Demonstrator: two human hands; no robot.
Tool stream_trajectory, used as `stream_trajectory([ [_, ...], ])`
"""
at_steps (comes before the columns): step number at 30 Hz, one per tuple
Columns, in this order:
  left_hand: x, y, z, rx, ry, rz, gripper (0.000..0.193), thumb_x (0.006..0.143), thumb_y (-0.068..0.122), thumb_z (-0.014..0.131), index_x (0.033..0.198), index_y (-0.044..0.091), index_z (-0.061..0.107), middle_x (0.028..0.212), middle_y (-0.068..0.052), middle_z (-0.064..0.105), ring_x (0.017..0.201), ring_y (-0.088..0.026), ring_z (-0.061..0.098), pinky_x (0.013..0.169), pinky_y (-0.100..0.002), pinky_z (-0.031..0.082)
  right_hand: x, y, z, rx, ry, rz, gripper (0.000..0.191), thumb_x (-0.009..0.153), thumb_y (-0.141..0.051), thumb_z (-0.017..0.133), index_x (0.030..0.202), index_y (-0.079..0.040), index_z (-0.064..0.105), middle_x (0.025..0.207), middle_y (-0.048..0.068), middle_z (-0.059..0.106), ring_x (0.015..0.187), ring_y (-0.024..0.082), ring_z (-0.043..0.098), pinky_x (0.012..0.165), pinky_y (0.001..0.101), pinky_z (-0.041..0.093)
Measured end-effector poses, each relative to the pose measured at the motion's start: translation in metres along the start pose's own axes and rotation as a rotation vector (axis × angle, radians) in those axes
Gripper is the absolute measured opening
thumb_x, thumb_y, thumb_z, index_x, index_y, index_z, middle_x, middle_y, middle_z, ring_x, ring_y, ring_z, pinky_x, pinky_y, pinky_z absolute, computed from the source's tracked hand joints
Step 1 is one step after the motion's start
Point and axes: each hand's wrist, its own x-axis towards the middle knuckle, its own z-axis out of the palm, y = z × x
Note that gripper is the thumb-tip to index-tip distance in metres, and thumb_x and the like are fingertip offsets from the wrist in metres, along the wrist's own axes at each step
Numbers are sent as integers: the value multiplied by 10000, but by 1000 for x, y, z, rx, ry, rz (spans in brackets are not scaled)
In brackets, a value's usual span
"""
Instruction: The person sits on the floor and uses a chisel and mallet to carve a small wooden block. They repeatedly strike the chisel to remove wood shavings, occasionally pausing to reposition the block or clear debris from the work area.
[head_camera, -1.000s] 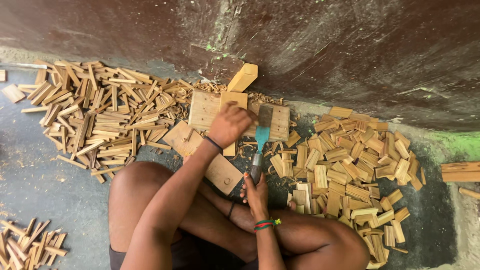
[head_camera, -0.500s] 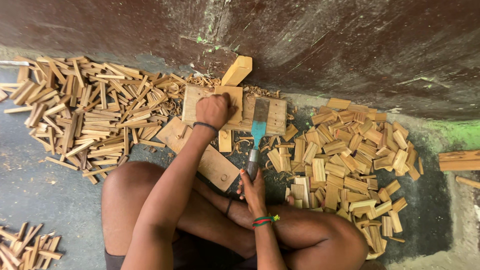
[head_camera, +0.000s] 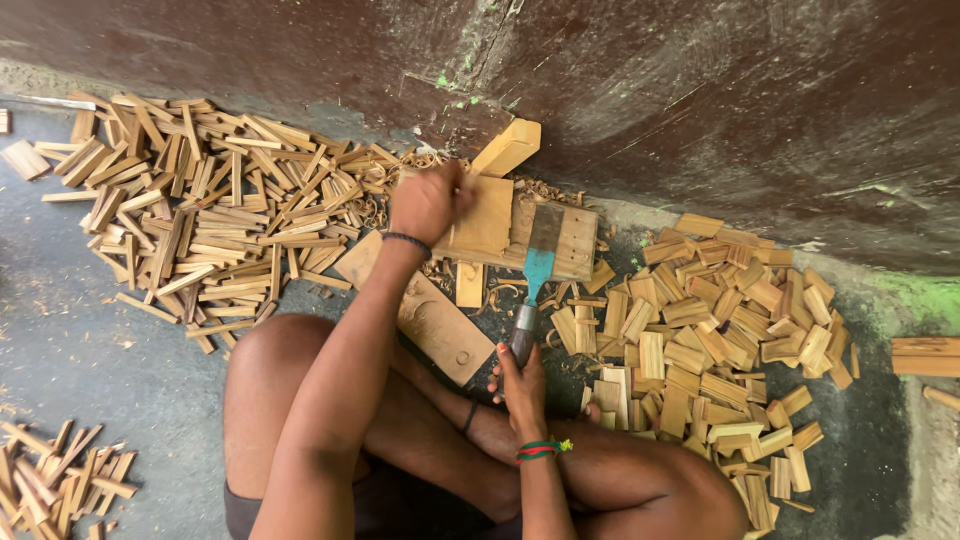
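Floor (head_camera: 60, 330): chisel (head_camera: 537, 262) in right hand (head_camera: 520, 385), seemingly.

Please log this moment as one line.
left hand: holding wood block | right hand: gripping chisel | blade on board

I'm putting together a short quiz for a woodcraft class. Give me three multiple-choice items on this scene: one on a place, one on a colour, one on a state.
1. Where does the pile of short, wide wood blocks lie?
A. on the person's right
B. on the person's left
C. on the lap

2. What colour is the band on the chisel?
A. red
B. blue
C. yellow

3. What is the left hand doing?
A. hanging free
B. pressing a wood piece on the board
C. gripping the chisel

Answers: 1 A, the blocks lie on the right hand side. 2 B, a blue stretch shows below the blade. 3 B, its fingers rest on the piece.
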Motion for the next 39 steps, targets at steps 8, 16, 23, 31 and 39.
stream_trajectory([
  [8,-45,32,34,87,-343,398,380,828,487,759,940,130,692,769,-103,738,681,-314,719,583,-447,565,2,-7,6,-11,13,22,308,931,-295,686,1123,-110,532,707,38,591,454,129,563,353,271,411],
  [16,-39,23,43,142,-224,320,263,873,406,743,887,146,709,707,-105,724,644,-307,722,550,-440,558,0,-7,7,0,1,23,307,928,-298,685,1118,-101,544,709,38,584,458,131,557,354,268,402],
  [23,-45,29,54,148,-227,262,303,884,444,732,844,144,722,689,-127,714,642,-310,721,552,-429,553,-5,-6,4,-11,7,36,309,931,-303,684,1125,-110,540,711,29,586,467,122,560,361,262,411],
  [31,-41,33,44,32,-215,279,261,872,406,743,832,149,722,666,-121,711,622,-312,717,558,-425,566,-1,-2,3,15,-13,7,320,927,-293,688,1138,-108,533,713,28,583,469,124,567,359,262,407],
  [39,-1,14,35,9,-114,15,339,930,430,729,832,108,690,671,-137,705,571,-315,696,533,-444,565,-1,-2,4,-4,8,48,329,925,-292,687,1158,-121,530,710,35,589,473,128,567,364,266,411],
])
